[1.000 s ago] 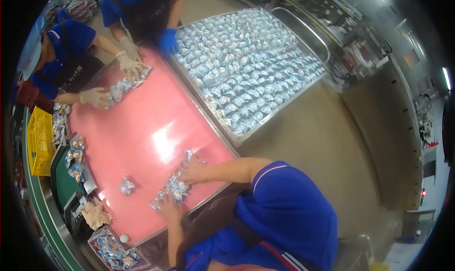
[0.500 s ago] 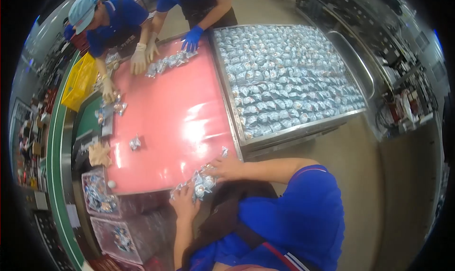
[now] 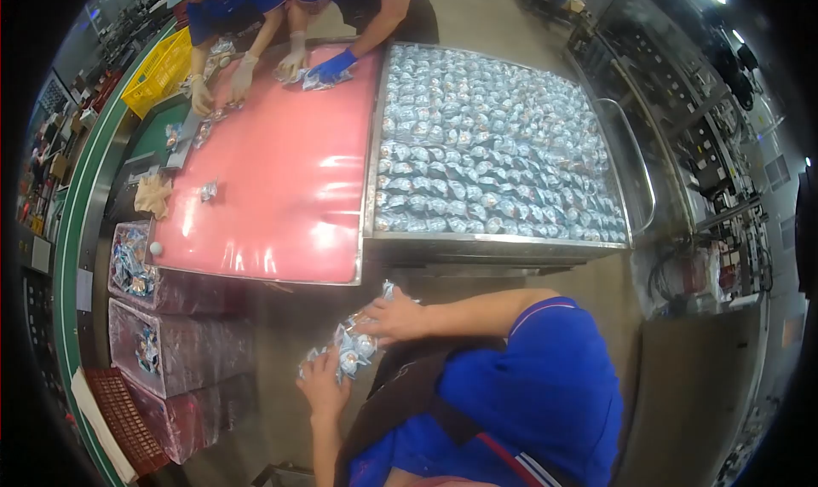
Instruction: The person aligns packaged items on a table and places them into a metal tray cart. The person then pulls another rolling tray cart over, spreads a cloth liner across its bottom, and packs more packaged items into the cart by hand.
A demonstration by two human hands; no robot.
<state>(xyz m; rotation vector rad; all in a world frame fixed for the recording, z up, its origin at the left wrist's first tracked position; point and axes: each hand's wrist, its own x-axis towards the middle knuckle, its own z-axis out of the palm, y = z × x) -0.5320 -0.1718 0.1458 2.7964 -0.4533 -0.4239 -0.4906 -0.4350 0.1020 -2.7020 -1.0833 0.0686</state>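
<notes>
A row of silvery wrapped packets (image 3: 354, 351) is squeezed lengthwise between my two bare hands. My left hand (image 3: 324, 386) closes on the lower left end of the row, and my right hand (image 3: 394, 316) grips its upper right end, where a packet pokes out past the fingers. The row hangs over the floor, apart from the near edge of the pink table (image 3: 264, 223). On that table lies a single packet (image 3: 209, 190). To its right stands a metal tray (image 3: 503, 239) filled with rows of similar packets.
Two co-workers handle packets at the table's far side; a blue glove (image 3: 334, 65) is on one hand. A yellow crate (image 3: 158, 71) stands far left. Plastic-lined bins (image 3: 183, 346) are stacked at the near left. A beige glove (image 3: 153, 195) lies by the table's left edge.
My hands and the packet row have come away from the table's near edge. The view has shifted, and the co-workers' gloved hands have moved over the packets.
</notes>
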